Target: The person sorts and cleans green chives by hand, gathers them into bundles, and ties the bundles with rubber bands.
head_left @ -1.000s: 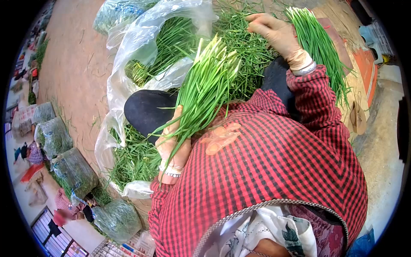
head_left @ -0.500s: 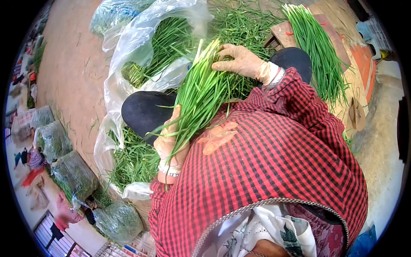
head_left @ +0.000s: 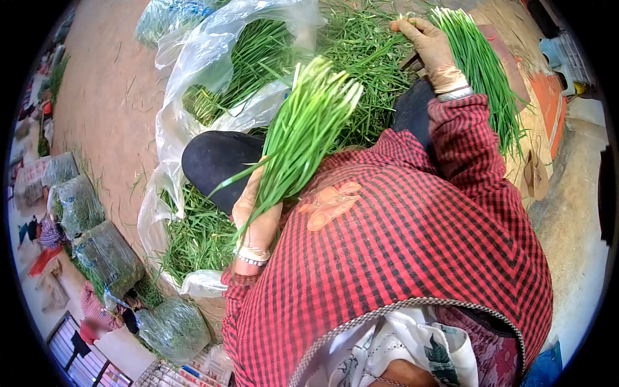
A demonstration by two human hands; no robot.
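A bunch of green chives with pale cut ends [head_left: 309,109] is held upright in front of my chest. My left hand [head_left: 256,209], in a thin glove, wraps round its lower, leafy part. The pale ends fan out at the top. My gloved right hand [head_left: 431,50] is up and to the right, fingertips pinched, with small whitish tips and thin green blades by them; it seems to grip a few chive blades. Beside this hand, a larger pile of chives [head_left: 480,77] lies across a low wooden stool [head_left: 500,48].
Loose chive leaves [head_left: 367,39] cover the ground ahead. An opened clear plastic bag [head_left: 171,106] with more chives [head_left: 258,58] lies beyond my left knee [head_left: 219,164]. Wrapped bales [head_left: 109,258] line the far left, with another person [head_left: 97,309] near them.
My right hand has left the top of the held bunch and moved up and right, beside the pile on the stool. The bunch's pale ends have spread; my left hand keeps its grip.
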